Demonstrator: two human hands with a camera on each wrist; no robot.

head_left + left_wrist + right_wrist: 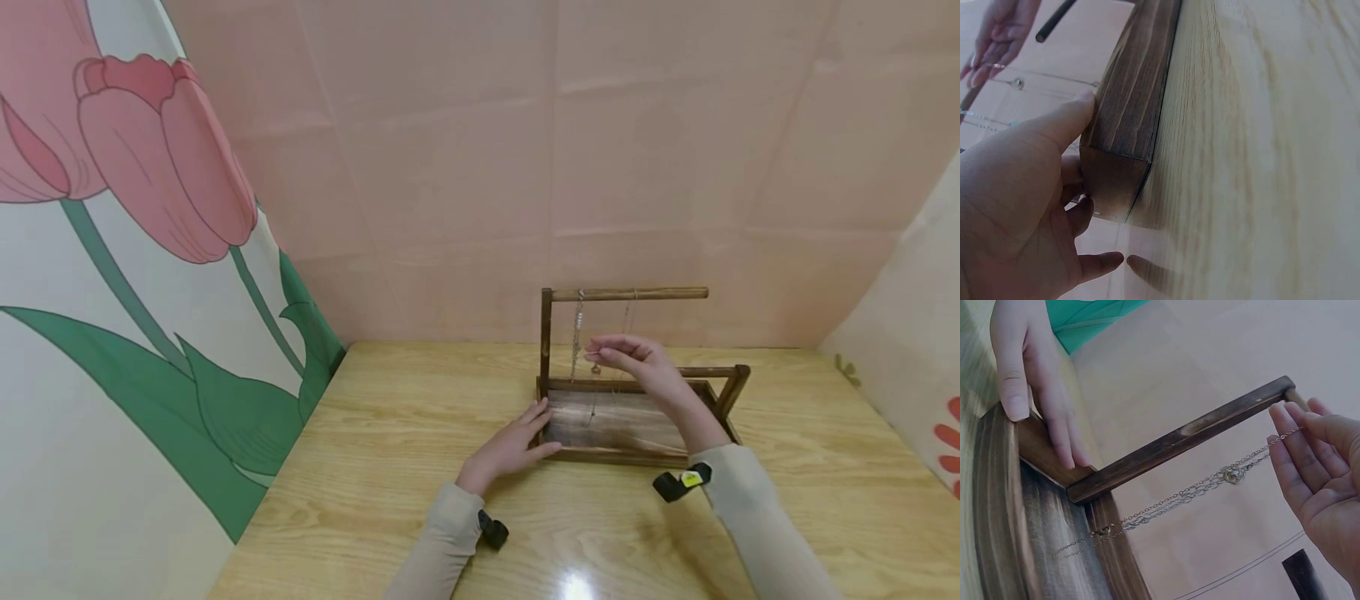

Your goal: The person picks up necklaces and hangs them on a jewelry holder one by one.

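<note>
My right hand [643, 363] pinches a thin necklace [1234, 475] between thumb and fingertips, below the upper bar of a brown wooden jewelry stand [621, 457]. In the right wrist view its round, shiny pendant and linked chain hang over the stand's tray. My left hand [512, 450] rests on the tray's left end, thumb on the front wall and fairly straight fingers along the side wall. In the left wrist view that thumb touches the dark wooden wall [1132, 87]. A chain with pale beads [577, 333] hangs near the upper bar's left end.
Another fine chain [634, 293] loops over the upper bar [660, 293]. A lower bar [708, 372] runs along the tray's right side. The stand sits on a wood-grain table [375, 467] against a pink backdrop [442, 192], with a tulip-printed panel [142, 333] at left.
</note>
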